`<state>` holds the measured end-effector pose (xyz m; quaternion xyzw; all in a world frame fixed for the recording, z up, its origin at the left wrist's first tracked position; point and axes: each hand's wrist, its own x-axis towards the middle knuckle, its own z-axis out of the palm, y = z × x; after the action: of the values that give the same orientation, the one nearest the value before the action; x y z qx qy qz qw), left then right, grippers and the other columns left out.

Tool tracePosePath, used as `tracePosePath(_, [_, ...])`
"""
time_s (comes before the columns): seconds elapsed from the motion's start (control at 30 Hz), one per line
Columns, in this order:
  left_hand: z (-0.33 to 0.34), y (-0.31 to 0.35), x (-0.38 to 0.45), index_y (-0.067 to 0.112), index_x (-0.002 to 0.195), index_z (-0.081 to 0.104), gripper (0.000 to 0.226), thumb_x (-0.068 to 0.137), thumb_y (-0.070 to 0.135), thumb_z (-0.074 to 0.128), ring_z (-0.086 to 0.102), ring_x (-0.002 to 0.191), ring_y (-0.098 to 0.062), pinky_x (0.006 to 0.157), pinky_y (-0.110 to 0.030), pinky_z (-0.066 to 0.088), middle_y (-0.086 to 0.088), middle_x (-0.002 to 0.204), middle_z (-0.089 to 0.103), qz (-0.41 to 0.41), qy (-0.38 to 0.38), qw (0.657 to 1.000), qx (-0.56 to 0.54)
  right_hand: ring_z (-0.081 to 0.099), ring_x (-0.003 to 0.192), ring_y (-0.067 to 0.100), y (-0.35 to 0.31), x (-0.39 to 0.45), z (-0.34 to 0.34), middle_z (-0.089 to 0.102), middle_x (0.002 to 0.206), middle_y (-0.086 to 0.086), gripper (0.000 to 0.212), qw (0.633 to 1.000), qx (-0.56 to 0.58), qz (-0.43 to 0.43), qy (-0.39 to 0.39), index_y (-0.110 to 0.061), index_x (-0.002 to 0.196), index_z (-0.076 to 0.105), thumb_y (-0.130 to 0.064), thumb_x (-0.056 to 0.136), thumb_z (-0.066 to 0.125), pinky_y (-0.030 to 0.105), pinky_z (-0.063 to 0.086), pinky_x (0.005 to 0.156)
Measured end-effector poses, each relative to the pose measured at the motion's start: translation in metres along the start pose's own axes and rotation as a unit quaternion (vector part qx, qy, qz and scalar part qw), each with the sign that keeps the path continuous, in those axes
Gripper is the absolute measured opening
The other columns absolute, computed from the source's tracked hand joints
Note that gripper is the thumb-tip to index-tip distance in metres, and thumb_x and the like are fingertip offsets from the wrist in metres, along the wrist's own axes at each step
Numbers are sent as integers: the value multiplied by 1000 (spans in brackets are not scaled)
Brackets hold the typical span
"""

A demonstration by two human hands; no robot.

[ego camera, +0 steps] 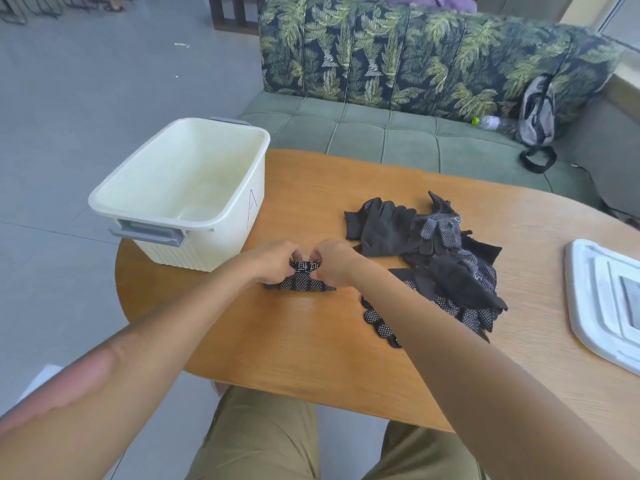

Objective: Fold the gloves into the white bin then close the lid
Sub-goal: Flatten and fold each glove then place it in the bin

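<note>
Our left hand point(277, 263) and right hand point(332, 265) meet over one black dotted glove point(300, 281), and both pinch its upper edge with curled fingers, knuckles nearly touching. The glove lies flat on the wooden table point(311, 341), its white-dotted side up and a printed cuff band showing between our fingertips. Both our bare forearms run from the near edge of the table up to it.

We take the white bin point(180, 188) as our landmark. The glove in our hands lies just beside the bin's near right corner, on the side toward us. The bin stands open on the table's left end, part of it overhanging the edge, with a grey handle point(149, 233) on its near end and a letter A drawn on its right wall. We see nothing inside it.

Well to the right of the bin sits the pile of gloves point(436, 261), black, loose and overlapping, some with dotted palms up. Farther right still, at the table's far right end, lies the white lid point(602, 306), flat and apart from the pile.

Behind the bin and table runs a green sofa point(381, 133) with leaf-print back cushions; a water bottle point(488, 122) and a grey backpack point(536, 112) rest on its seat, far right of the bin.
</note>
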<state>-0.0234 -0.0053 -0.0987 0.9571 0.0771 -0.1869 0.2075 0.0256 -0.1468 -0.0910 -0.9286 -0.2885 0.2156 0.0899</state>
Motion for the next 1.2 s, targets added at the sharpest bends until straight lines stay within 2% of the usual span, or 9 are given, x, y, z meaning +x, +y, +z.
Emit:
tracePosePath(0.07, [-2, 0, -3, 17, 129, 59, 31, 98, 14, 59, 57, 116, -25, 86, -26, 41, -7, 130, 60, 10, 14, 1000, 4, 58, 112, 24, -2, -4, -3, 62, 122, 6, 33, 1000, -4, -4, 9, -14, 124, 63, -26, 93, 63, 36, 48, 97])
tracePosePath(0.2, [-7, 11, -12, 14, 124, 61, 27, 97, 11, 60, 58, 114, -29, 84, -29, 42, -11, 126, 62, 39, 36, 998, 21, 57, 113, 26, 1, -21, -13, 57, 129, 7, 32, 1000, 21, -9, 13, -13, 125, 61, -22, 94, 63, 36, 49, 94])
tracePosePath(0.43, [-53, 29, -53, 11, 122, 62, 26, 96, 11, 62, 57, 114, -29, 78, -27, 37, -11, 121, 62, 125, 97, 987, 23, 58, 97, 21, -14, -68, -62, 62, 118, 5, 23, 996, 37, -19, 74, -16, 114, 64, -22, 92, 66, 26, 44, 77])
tracePosePath(0.53, [-83, 30, -75, 13, 124, 61, 27, 97, 13, 62, 56, 104, -24, 73, -25, 38, -8, 121, 60, 149, 120, 982, 9, 55, 95, 18, -34, -85, -86, 62, 119, 4, 25, 993, 17, -37, 107, -16, 117, 64, -22, 92, 66, 23, 40, 75])
tracePosePath(0.63, [-113, 24, -98, 16, 120, 61, 24, 96, 13, 64, 51, 78, -17, 51, -16, 34, -1, 111, 55, 162, 138, 977, 5, 53, 94, 17, -57, -92, -103, 62, 119, 3, 25, 989, 7, -54, 138, -17, 117, 63, -22, 93, 65, 23, 37, 74])
tracePosePath(0.7, [-130, 13, -108, 19, 114, 62, 20, 95, 13, 65, 56, 77, -18, 54, -20, 39, -2, 107, 58, 167, 148, 975, 5, 55, 94, 19, -72, -91, -112, 64, 118, 5, 24, 986, 10, -68, 151, -18, 116, 63, -23, 93, 65, 24, 39, 75])
tracePosePath(0.8, [-152, -9, -115, 21, 104, 62, 15, 94, 10, 65, 66, 90, -33, 68, -39, 55, -4, 103, 65, 168, 165, 972, 6, 58, 95, 21, -96, -80, -121, 64, 118, 6, 25, 983, 14, -89, 163, -18, 118, 62, -22, 93, 64, 24, 41, 74])
tracePosePath(0.9, [-170, -35, -115, 22, 97, 62, 15, 94, 8, 65, 68, 81, -40, 69, -49, 58, -4, 95, 68, 162, 172, 972, 13, 54, 92, 18, -119, -59, -124, 63, 118, 6, 26, 979, 23, -111, 170, -17, 119, 61, -22, 93, 63, 24, 40, 72])
tracePosePath(1.2, [-195, -115, -81, 28, 97, 60, 19, 94, 11, 67, 64, 87, -28, 64, -32, 51, 0, 103, 65, 113, 157, 981, 13, 54, 103, 20, -173, 18, -113, 60, 117, 3, 29, 981, -1, -131, 141, -16, 124, 57, -20, 95, 58, 22, 36, 74])
